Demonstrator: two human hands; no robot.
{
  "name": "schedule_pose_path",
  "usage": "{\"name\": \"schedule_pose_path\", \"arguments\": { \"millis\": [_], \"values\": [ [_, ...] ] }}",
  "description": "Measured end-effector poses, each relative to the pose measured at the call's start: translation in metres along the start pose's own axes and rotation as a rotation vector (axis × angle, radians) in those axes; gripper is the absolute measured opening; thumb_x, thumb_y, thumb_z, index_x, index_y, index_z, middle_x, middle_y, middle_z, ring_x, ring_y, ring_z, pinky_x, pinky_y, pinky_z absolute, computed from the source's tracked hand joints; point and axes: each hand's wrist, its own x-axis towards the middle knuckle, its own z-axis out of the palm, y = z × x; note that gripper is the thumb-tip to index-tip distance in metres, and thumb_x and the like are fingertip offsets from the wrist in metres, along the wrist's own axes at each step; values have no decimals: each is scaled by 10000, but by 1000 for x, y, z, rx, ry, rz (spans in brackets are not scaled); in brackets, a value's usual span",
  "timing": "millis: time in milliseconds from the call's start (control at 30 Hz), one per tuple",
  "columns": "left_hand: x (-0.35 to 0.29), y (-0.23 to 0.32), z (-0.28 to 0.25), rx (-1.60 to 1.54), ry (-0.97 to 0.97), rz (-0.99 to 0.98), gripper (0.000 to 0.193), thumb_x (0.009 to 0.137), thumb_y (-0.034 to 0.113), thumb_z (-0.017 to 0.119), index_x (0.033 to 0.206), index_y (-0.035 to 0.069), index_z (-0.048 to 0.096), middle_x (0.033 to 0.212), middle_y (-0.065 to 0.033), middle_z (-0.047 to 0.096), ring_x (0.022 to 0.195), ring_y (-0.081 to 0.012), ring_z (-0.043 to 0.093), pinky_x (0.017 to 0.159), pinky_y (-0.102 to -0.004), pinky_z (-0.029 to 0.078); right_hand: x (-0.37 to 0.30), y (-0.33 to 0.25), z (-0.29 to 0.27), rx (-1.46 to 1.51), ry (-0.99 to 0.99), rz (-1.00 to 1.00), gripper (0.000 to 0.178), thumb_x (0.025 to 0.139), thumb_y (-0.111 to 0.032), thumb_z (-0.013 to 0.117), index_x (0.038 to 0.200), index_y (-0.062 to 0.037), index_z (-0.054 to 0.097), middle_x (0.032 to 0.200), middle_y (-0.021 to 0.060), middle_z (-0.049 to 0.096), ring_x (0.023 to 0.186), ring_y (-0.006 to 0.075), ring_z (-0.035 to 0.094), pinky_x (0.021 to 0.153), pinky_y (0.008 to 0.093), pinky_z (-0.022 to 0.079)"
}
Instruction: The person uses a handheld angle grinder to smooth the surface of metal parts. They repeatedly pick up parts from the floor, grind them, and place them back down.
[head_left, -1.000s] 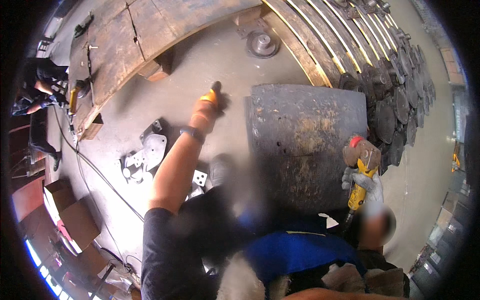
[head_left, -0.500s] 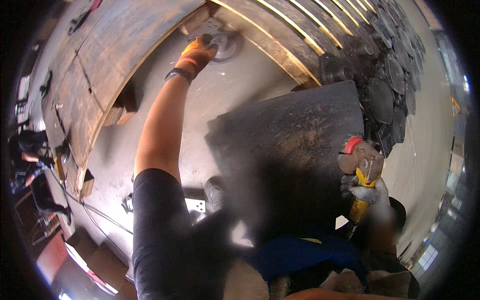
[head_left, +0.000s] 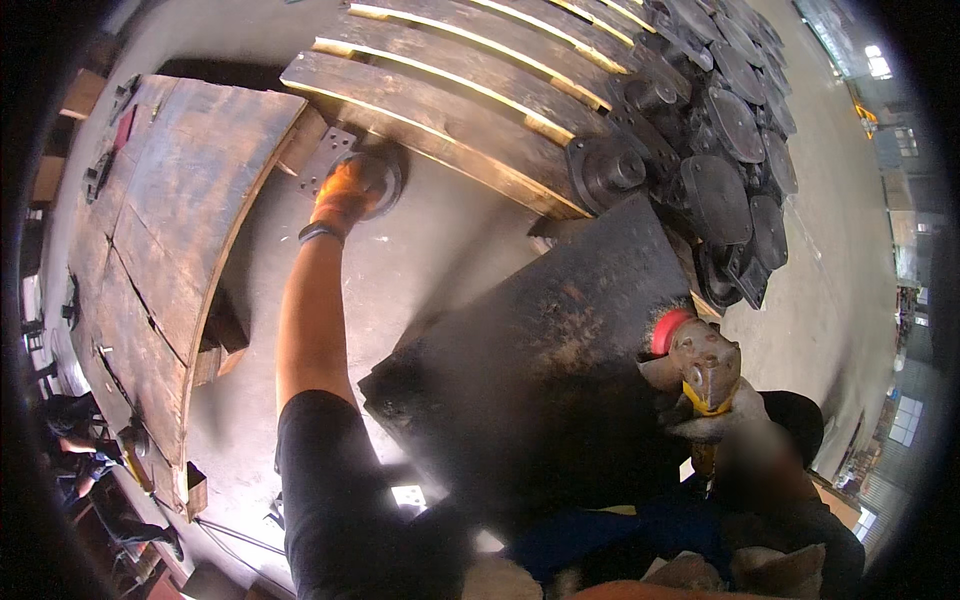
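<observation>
My left hand [head_left: 347, 195], in an orange glove, reaches far forward, its fingers closed over the raised middle of a round dark metal flange [head_left: 392, 188]. Beside that flange is a flat metal plate with holes [head_left: 322, 165]. The hand covers much of the flange, and whether it is lifted off the floor I cannot tell. On the right, my right hand [head_left: 728, 412], in a grey glove, is wrapped round a yellow angle grinder [head_left: 708, 370]. The grinder carries a red-rimmed brush [head_left: 670, 330], which is over the edge of a dark, worn sheet-covered work surface [head_left: 560, 340] in front of me.
A slatted wooden pallet [head_left: 450, 110] lies ahead, with dark flanged metal parts [head_left: 715, 200] heaped at its right. A low wooden platform [head_left: 180, 200] stands at the left. Another person [head_left: 85, 440] is at the far left, near cables [head_left: 235, 540] on the floor.
My left hand has closed over the flange it was reaching at. The view has turned, so platform and pallet sit differently. The grinder stays in my right hand, its head tipped differently.
</observation>
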Motion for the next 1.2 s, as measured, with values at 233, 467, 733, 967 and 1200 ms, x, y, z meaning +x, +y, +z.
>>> {"name": "schedule_pose_path", "arguments": {
  "millis": [233,467,733,967,1200],
  "values": [
    [-49,20,-5,158,-161,-231,523,724,392,715,1165,118,655,1197,-167,649,1103,-369,627,923,-446,513,7,9,6,-69,60,-192,352,688,-72,790,982,-4,608,915,113,670,786,203,676,737,316,567],
    [-124,19,27,132,-283,-476,529,677,318,758,1164,167,621,1115,-132,672,1108,-346,628,890,-460,526,2,1,10,25,1,-191,406,626,-77,800,981,-11,614,905,89,661,841,212,672,774,356,570],
    [-182,73,0,28,-349,-394,415,762,365,672,1092,115,645,1109,-166,684,1055,-369,642,864,-441,519,23,30,-6,75,12,-112,448,688,-95,823,1065,10,604,960,124,687,856,214,679,784,396,590],
    [-252,19,-22,154,-464,-588,493,825,449,621,1146,77,666,1139,-189,670,1097,-331,634,917,-400,500,27,28,-3,228,-82,-105,532,666,-40,834,1111,64,562,905,173,680,752,227,681,677,369,591],
    [-334,81,-117,146,-219,-751,425,872,409,607,1044,35,710,1104,-174,695,1062,-310,665,858,-417,542,37,31,-8,163,-135,-196,311,680,-43,823,918,22,633,724,115,659,580,187,624,549,319,522]
  ]
}}
